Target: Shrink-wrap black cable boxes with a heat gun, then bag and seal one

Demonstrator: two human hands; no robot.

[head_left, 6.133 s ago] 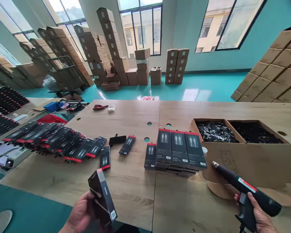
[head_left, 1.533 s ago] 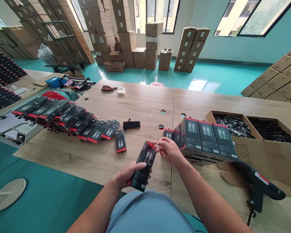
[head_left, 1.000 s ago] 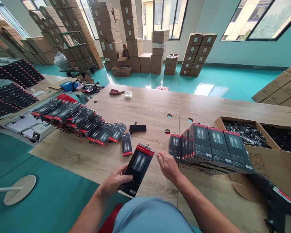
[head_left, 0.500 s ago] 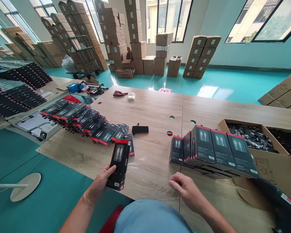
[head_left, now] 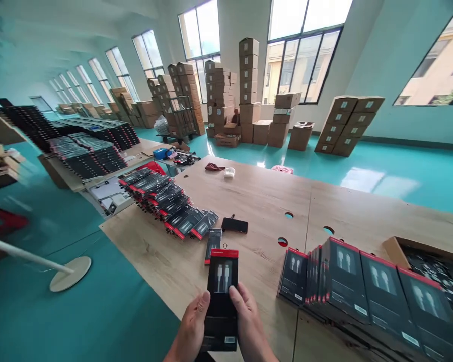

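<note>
A black box with a red top edge and a picture of two cable plugs (head_left: 222, 301) is held upright near the table's front edge. My left hand (head_left: 192, 324) grips its left side, thumb on the edge. On the right side my right hand (head_left: 248, 319) closes round it, thumb on the front. A small black loop shows above its top. Just behind lies a similar box (head_left: 213, 245), flat on the table. Left of that is a heap of plastic-wrapped boxes (head_left: 162, 196). Rows of similar boxes (head_left: 347, 271) stand at the right.
A black phone (head_left: 234, 225) lies on the wooden table (head_left: 256, 191), with a white item (head_left: 229, 173) and a dark red cloth (head_left: 214, 167) farther back. An open carton (head_left: 396, 246) is at the right edge. A white stand base (head_left: 71, 274) is on the floor at left.
The view has turned left and up. My right hand has come over from beside the box rows and taken hold of the box. The box now faces me, more upright, between both hands.
</note>
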